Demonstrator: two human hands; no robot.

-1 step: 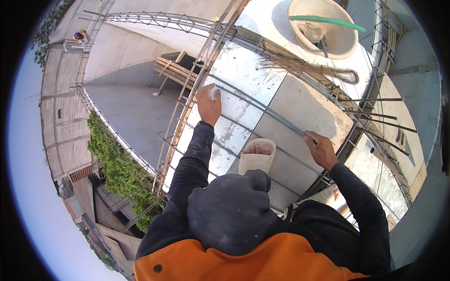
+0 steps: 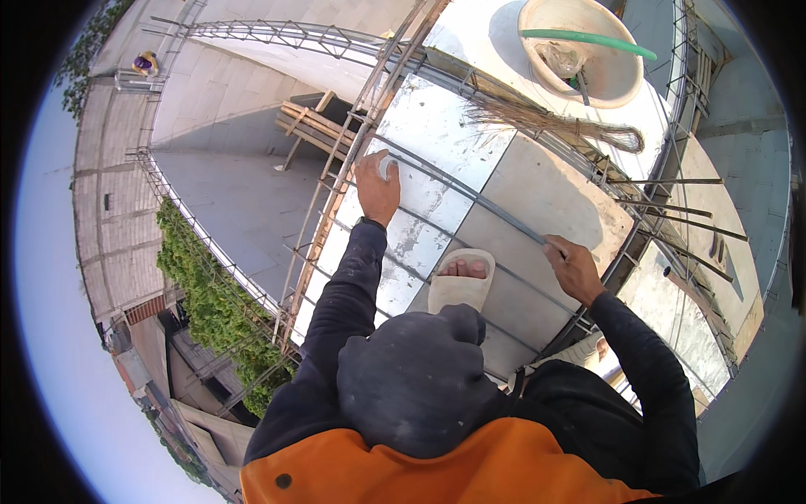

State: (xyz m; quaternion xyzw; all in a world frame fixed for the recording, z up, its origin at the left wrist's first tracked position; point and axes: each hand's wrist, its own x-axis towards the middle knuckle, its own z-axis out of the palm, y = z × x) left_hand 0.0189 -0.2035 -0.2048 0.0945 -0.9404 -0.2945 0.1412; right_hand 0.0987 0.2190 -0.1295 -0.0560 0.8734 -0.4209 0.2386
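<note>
My right hand (image 2: 575,270) closes around the near end of a long grey steel rod (image 2: 504,214). The rod runs away to the upper left across the pale panels. My left hand (image 2: 378,189) is beside the rod's far end, over a white, scuffed panel (image 2: 437,134). Its thumb and forefinger are apart, with bare panel showing between them; whether the other fingertips touch a bar is hidden. Several thin parallel bars (image 2: 420,220) lie across the panels under my arms. My sandalled foot (image 2: 460,281) stands between my hands on a greyish panel (image 2: 546,185).
Beyond the rod lies a twig broom (image 2: 579,126). A round pale basin (image 2: 630,63) with a green hose (image 2: 588,38) stands farther back. Rebar cages edge the panels, with bar ends (image 2: 697,206) sticking out right. A deep drop opens left, past timber (image 2: 319,126). Another person (image 2: 145,63) is far off.
</note>
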